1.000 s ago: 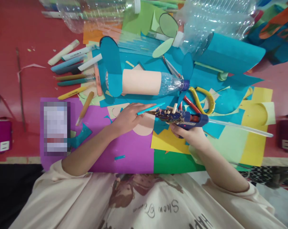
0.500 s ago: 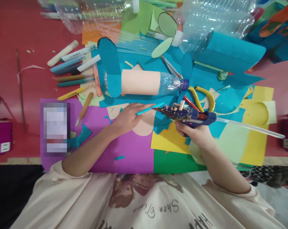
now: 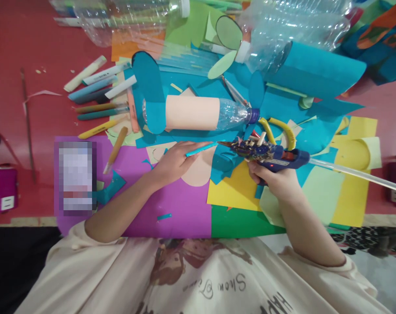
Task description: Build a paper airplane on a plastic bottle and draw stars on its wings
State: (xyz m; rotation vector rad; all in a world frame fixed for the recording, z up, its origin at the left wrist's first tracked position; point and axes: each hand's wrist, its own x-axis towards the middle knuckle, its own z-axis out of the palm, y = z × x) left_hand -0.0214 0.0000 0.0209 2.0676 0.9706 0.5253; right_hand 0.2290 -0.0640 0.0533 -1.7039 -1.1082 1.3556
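Pinched in my left hand (image 3: pixel 173 163) is a narrow blue paper strip (image 3: pixel 201 149), its far end pointing right. My right hand (image 3: pixel 273 179) grips a dark blue glue gun (image 3: pixel 276 157), with a clear glue stick (image 3: pixel 358 173) jutting from its back. The gun's nozzle is close to the strip's right end; whether they touch I cannot tell. Just beyond both hands lies a clear plastic bottle (image 3: pixel 232 114) on its side, wrapped in a beige paper band (image 3: pixel 191 112), with a blue cap and blue paper pieces at its ends.
Several markers (image 3: pixel 96 90) lie at the left, above a phone with a blurred screen (image 3: pixel 76 176). Yellow-handled scissors (image 3: pixel 285 131) rest right of the bottle. Large clear bottles (image 3: pixel 302 26) and a blue paper roll (image 3: pixel 322 69) stand behind. Purple paper (image 3: pixel 171 200) covers the near side.
My right hand has drawn the glue gun a little to the right, so the nozzle has slid along to the strip's end. My left hand stays nearly still with the strip.
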